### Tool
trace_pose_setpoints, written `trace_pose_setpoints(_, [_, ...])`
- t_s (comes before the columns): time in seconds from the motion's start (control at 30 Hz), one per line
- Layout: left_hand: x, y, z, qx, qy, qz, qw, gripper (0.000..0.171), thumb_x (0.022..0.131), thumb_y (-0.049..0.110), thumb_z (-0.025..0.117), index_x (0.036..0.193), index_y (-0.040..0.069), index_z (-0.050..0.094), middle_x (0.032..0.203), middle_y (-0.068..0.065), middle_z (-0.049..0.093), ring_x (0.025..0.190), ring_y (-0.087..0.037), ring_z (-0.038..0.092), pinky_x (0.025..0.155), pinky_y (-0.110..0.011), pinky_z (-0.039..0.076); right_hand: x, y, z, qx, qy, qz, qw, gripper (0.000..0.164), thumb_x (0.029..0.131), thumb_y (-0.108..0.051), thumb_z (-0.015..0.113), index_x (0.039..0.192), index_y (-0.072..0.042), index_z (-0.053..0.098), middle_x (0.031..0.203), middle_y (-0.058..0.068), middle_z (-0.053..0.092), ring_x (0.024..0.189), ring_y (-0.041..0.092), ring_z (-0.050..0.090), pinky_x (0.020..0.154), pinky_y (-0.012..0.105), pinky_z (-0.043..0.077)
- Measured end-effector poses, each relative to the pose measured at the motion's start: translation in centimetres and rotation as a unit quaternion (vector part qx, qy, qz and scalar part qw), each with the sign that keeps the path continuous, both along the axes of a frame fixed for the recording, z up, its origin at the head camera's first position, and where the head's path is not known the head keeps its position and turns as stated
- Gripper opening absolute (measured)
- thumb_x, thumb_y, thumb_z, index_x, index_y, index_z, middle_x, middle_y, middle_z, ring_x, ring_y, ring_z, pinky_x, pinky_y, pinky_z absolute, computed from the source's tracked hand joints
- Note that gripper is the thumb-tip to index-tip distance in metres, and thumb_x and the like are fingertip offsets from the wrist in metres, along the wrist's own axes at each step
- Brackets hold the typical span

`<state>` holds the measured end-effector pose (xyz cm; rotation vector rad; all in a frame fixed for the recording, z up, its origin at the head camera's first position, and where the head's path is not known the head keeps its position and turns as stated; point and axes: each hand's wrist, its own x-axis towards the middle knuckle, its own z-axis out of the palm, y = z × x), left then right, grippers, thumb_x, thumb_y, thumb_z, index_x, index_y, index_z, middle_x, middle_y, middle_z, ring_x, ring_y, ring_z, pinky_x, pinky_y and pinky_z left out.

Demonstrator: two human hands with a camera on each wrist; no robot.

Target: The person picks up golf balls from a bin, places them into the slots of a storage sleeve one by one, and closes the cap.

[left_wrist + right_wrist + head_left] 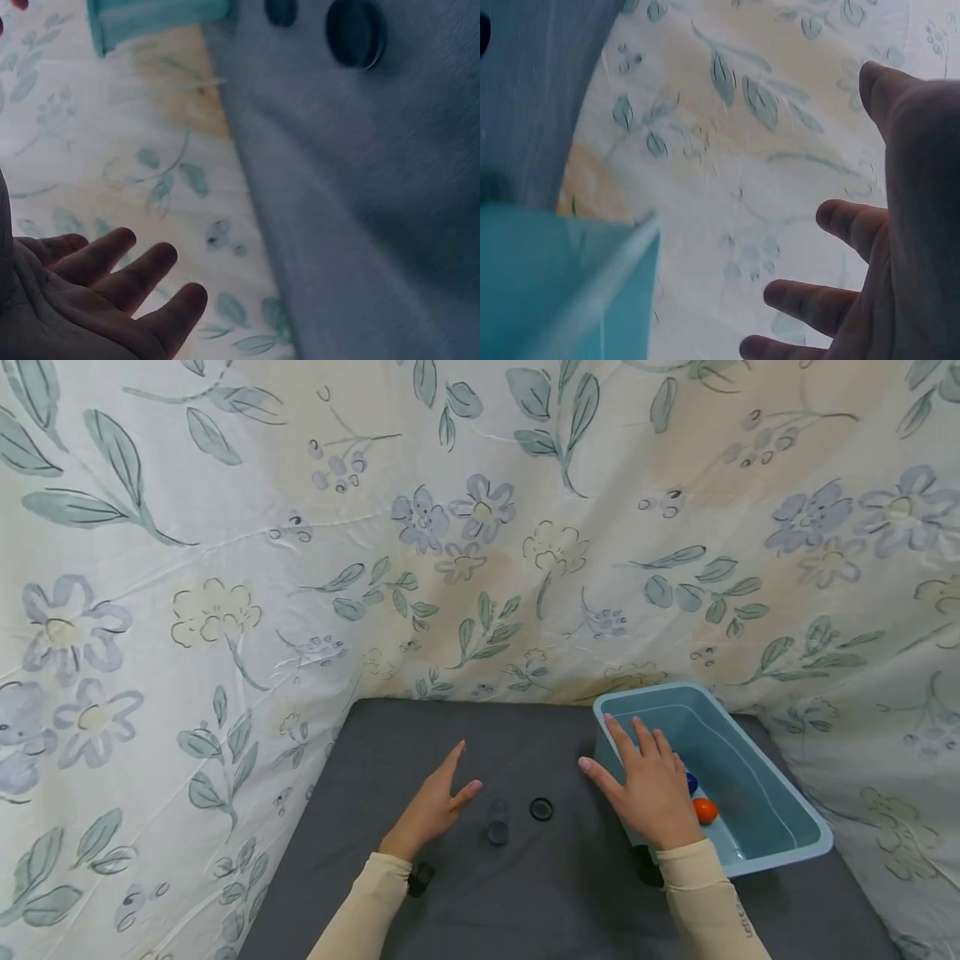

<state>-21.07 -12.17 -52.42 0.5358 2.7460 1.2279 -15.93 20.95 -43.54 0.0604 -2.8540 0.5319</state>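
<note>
My left hand (431, 806) is held above the dark table, fingers stretched out and thumb apart, with nothing in it. Just right of it stands a small, see-through cylindrical container (497, 832). Beside that lies a black ring-shaped lid (541, 809). My right hand (651, 789) hovers over the near-left rim of a light blue bin (757, 777), fingers spread and holding nothing. Inside the bin are an orange ball (705, 811) and a dark blue ball (692, 783), the latter partly hidden by the hand. Both palms show straight fingers in the wrist views.
A dark grey cloth covers the table (450, 910). Behind and beside it hangs a floral curtain (480, 543). The bin takes up the table's right side, and its corner (649, 225) shows close by in the right wrist view.
</note>
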Motion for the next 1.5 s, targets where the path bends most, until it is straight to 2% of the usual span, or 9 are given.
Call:
trace_pose_setpoints(0.1, [0.2, 0.2, -1.1, 0.014, -0.017, -0.007, 0.9997, 0.085, 0.104, 0.054, 0.057, 0.168, 0.016, 0.014, 0.171, -0.010, 0.028, 0.155, -0.036, 0.034, 0.121, -0.061, 0.034, -0.2, 1.5, 0.6, -0.002, -0.001, 0.006, 1.000, 0.083, 0.101, -0.063, 0.055, 0.164, -0.017, 0.030, 0.162, 0.035, 0.031, 0.144, 0.063, 0.030, 0.109, 0.081, 0.029])
trace_pose_setpoints(0.23, [0.6, 0.5, -2.4, 0.026, -0.042, -0.020, 0.9986, 0.086, 0.102, 0.052, 0.061, 0.167, 0.013, 0.018, 0.169, -0.012, 0.031, 0.155, -0.036, 0.034, 0.120, -0.061, 0.035, -0.7, 3.5, 1.0, -0.003, -0.028, 0.009, 1.000, 0.086, 0.102, -0.067, 0.049, 0.165, -0.014, 0.026, 0.160, 0.038, 0.031, 0.140, 0.062, 0.036, 0.104, 0.080, 0.035])
trace_pose_setpoints(0.5, [0.7, 1.6, -5.3, 0.014, -0.063, -0.041, 0.9971, 0.092, 0.098, 0.060, 0.063, 0.164, 0.009, 0.025, 0.165, -0.015, 0.040, 0.151, -0.038, 0.041, 0.118, -0.060, 0.038, -1.7, 6.8, 1.6, -0.001, -0.059, 0.012, 0.998, 0.087, 0.103, -0.068, 0.043, 0.165, -0.010, 0.024, 0.157, 0.037, 0.036, 0.135, 0.061, 0.043, 0.102, 0.077, 0.040])
trace_pose_setpoints(0.73, [0.7, 2.3, -6.4, 0.016, -0.064, -0.052, 0.9964, 0.093, 0.095, 0.060, 0.066, 0.164, 0.011, 0.028, 0.164, -0.013, 0.042, 0.149, -0.036, 0.043, 0.117, -0.058, 0.039, -3.1, 8.5, 1.4, 0.006, -0.095, 0.013, 0.995, 0.089, 0.103, -0.069, 0.042, 0.165, -0.007, 0.023, 0.157, 0.039, 0.033, 0.135, 0.062, 0.042, 0.103, 0.078, 0.038])
trace_pose_setpoints(0.87, [0.9, 2.7, -6.7, 0.003, -0.079, -0.053, 0.9955, 0.092, 0.091, 0.063, 0.070, 0.161, 0.015, 0.035, 0.161, -0.009, 0.047, 0.146, -0.034, 0.048, 0.115, -0.057, 0.043, -4.1, 9.7, 0.9, 0.015, -0.120, 0.020, 0.993, 0.091, 0.103, -0.070, 0.041, 0.164, -0.005, 0.023, 0.158, 0.040, 0.032, 0.135, 0.062, 0.041, 0.103, 0.077, 0.038])
trace_pose_setpoints(0.97, [0.9, 2.8, -6.9, -0.009, -0.086, -0.057, 0.9947, 0.082, 0.091, 0.059, 0.073, 0.155, 0.017, 0.044, 0.153, -0.008, 0.055, 0.140, -0.031, 0.054, 0.110, -0.055, 0.047, -4.9, 10.5, 0.4, 0.024, -0.136, 0.022, 0.990, 0.092, 0.103, -0.071, 0.040, 0.164, -0.004, 0.024, 0.158, 0.040, 0.031, 0.136, 0.063, 0.040, 0.104, 0.077, 0.038])
trace_pose_setpoints(1.17, [0.9, 2.7, -6.6, -0.020, -0.062, -0.070, 0.9954, 0.057, 0.098, 0.045, 0.072, 0.143, 0.015, 0.054, 0.139, -0.004, 0.064, 0.133, -0.026, 0.060, 0.106, -0.052, 0.050, -6.3, 11.5, -0.6, 0.035, -0.173, 0.019, 0.984, 0.100, 0.099, -0.078, 0.036, 0.164, -0.004, 0.022, 0.159, 0.041, 0.029, 0.138, 0.063, 0.038, 0.105, 0.077, 0.037])
trace_pose_setpoints(1.3, [0.7, 2.6, -5.9, -0.016, -0.048, -0.075, 0.9959, 0.049, 0.097, 0.043, 0.073, 0.136, 0.017, 0.058, 0.130, -0.001, 0.067, 0.128, -0.024, 0.062, 0.103, -0.050, 0.052, -7.0, 11.9, -1.2, 0.038, -0.198, 0.017, 0.979, 0.102, 0.099, -0.079, 0.037, 0.163, -0.001, 0.022, 0.157, 0.042, 0.031, 0.139, 0.062, 0.037, 0.106, 0.077, 0.037])
trace_pose_setpoints(1.5, [0.6, 2.4, -4.8, -0.016, -0.017, -0.084, 0.9962, 0.046, 0.097, 0.046, 0.072, 0.133, 0.020, 0.059, 0.128, 0.000, 0.067, 0.124, -0.022, 0.065, 0.101, -0.048, 0.055, -8.0, 12.6, -2.3, 0.050, -0.216, 0.022, 0.975, 0.093, 0.103, -0.068, 0.044, 0.161, 0.003, 0.027, 0.151, 0.040, 0.042, 0.132, 0.060, 0.047, 0.103, 0.073, 0.042])
